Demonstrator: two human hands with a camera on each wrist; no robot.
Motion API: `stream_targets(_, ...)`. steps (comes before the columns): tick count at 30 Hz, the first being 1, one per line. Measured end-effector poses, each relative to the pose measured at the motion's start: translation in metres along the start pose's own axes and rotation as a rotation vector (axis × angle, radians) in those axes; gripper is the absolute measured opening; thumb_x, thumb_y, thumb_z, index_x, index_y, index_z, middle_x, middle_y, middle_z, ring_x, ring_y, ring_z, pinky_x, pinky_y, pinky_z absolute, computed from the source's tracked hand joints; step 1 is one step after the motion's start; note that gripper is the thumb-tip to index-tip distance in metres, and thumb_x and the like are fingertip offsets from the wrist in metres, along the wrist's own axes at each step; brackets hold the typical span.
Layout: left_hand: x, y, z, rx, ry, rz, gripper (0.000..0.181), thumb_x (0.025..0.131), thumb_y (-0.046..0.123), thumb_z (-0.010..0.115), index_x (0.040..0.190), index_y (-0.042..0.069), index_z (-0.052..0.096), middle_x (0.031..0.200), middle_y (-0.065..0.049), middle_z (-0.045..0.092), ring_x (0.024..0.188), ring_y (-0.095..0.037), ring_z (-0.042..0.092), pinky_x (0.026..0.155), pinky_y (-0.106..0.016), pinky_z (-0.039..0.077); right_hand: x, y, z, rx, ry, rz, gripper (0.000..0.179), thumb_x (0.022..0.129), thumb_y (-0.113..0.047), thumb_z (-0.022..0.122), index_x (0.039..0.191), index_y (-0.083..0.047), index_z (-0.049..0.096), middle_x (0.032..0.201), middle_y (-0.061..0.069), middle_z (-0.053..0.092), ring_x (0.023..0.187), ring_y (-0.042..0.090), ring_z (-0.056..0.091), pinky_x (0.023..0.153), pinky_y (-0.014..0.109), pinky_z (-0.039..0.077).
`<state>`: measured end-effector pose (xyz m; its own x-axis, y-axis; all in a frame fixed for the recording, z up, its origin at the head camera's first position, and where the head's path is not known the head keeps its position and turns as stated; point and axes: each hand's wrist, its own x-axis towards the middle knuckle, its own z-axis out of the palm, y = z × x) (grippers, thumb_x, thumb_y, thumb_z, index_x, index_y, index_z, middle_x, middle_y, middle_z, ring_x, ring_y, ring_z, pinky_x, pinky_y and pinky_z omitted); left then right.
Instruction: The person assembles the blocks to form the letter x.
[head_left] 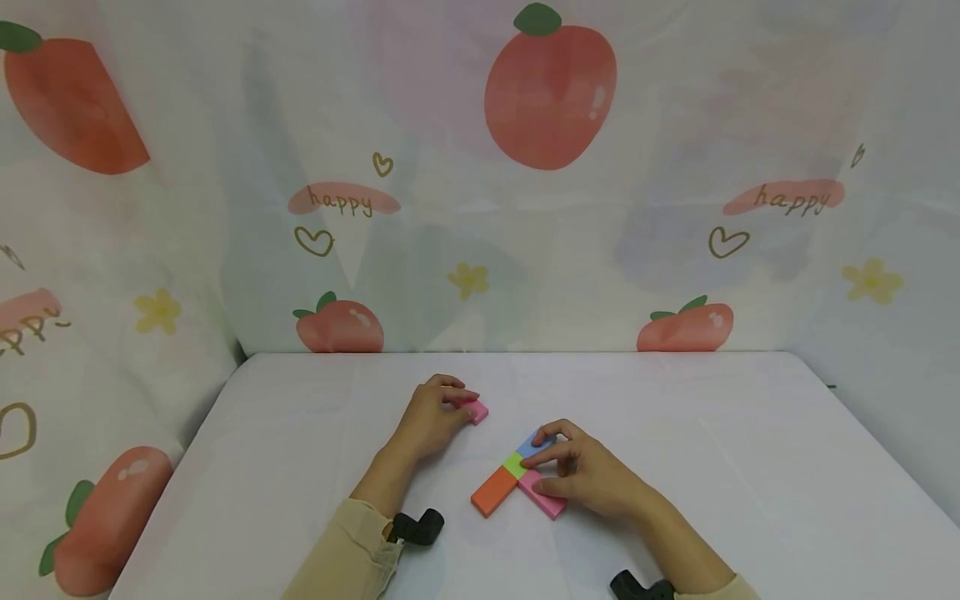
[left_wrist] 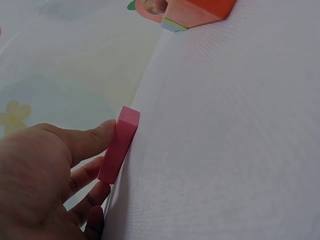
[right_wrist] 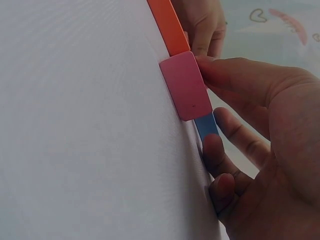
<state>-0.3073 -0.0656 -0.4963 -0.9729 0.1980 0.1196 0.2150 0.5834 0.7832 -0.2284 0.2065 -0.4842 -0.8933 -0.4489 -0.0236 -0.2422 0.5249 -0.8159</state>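
Note:
Near the middle of the table, my left hand pinches a pink block between thumb and fingers. The left wrist view shows that block at the thumb tip, close to the white surface. To the right, my right hand rests over a branching row of touching blocks. Its fingers are spread and lightly bent. They touch the blue block and the green block; the thumb lies on a second pink block. An orange block ends the row. Fingers partly hide the blue and pink blocks.
A white cloth covers the table. Behind it hangs a printed curtain with fruit, hearts and "happy" lettering. Each wrist wears a black camera mount, the left one above the sleeve cuff, the right one at the bottom edge.

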Motion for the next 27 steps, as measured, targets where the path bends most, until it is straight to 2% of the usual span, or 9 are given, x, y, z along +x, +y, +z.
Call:
stream_targets(10, -0.0024, 0.003, -0.001, -0.004, -0.012, -0.011, 0.021, 0.092, 0.019, 0.079, 0.113, 0.019, 0.082, 0.133, -0.004, 0.062, 0.127, -0.03, 0.054, 0.104, -0.05, 0.047, -0.0003, -0.001, -0.0005, 0.007, -0.004, 0.013, 0.024, 0.087, -0.026, 0.084, 0.111, -0.028, 0.081, 0.134, 0.003, 0.053, 0.082, 0.014, 0.057, 0.075, 0.024, 0.047)
stream_targets(17, -0.0006, 0.0018, -0.0011, -0.008, -0.02, 0.003, 0.02, 0.092, 0.018, 0.079, 0.112, 0.018, 0.082, 0.132, -0.004, 0.063, 0.128, -0.03, 0.054, 0.107, -0.051, 0.045, 0.0, -0.0003, -0.0008, -0.003, -0.003, 0.025, 0.023, 0.087, -0.026, 0.084, 0.111, -0.028, 0.081, 0.133, 0.003, 0.053, 0.083, 0.015, 0.057, 0.074, 0.024, 0.047)
stream_targets(27, -0.0012, 0.0015, -0.0004, 0.0, -0.04, -0.017, 0.02, 0.092, 0.021, 0.079, 0.112, 0.02, 0.082, 0.13, -0.001, 0.063, 0.127, -0.028, 0.055, 0.107, -0.05, 0.046, -0.0002, -0.001, -0.0005, -0.006, -0.005, 0.017, 0.024, 0.088, -0.025, 0.083, 0.112, -0.027, 0.081, 0.133, 0.003, 0.053, 0.082, 0.014, 0.057, 0.074, 0.023, 0.047)
